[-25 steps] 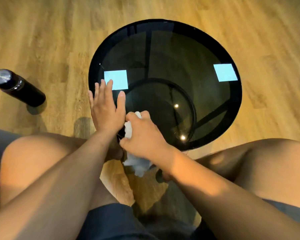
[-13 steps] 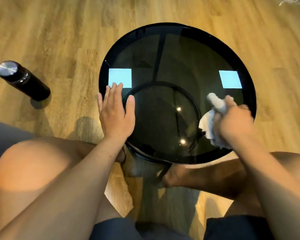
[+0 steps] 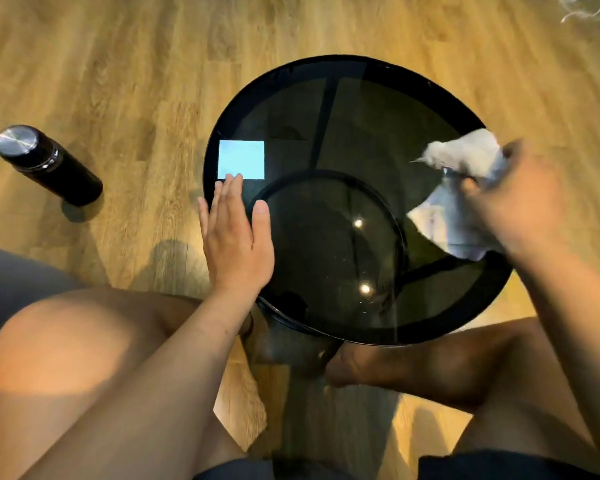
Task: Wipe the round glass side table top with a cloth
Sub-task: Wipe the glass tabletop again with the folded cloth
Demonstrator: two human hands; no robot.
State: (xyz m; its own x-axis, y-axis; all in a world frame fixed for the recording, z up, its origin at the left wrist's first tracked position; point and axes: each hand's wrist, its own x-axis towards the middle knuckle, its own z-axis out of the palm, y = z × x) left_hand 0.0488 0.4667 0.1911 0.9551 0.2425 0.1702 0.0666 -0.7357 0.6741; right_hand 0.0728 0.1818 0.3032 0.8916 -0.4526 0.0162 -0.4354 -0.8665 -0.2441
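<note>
The round dark glass side table top (image 3: pixel 343 126) fills the middle of the view, with a black rim and a lower ring visible through the glass. My left hand (image 3: pixel 236 237) lies flat on the table's left edge, fingers straight and together. My right hand (image 3: pixel 520 209), blurred by motion, grips a crumpled white cloth (image 3: pixel 458 188) at the table's right edge. The cloth lies against the glass beside the rim.
A black bottle with a silver cap (image 3: pixel 45 164) stands on the wooden floor (image 3: pixel 118 64) to the left of the table. My bare knees and a foot (image 3: pixel 361 368) sit close under the table's near edge. A white fringe (image 3: pixel 589 8) shows at top right.
My right hand has swept the cloth from the near left edge across to the right side, then further up along the right rim. My left hand has stayed flat on the left edge.
</note>
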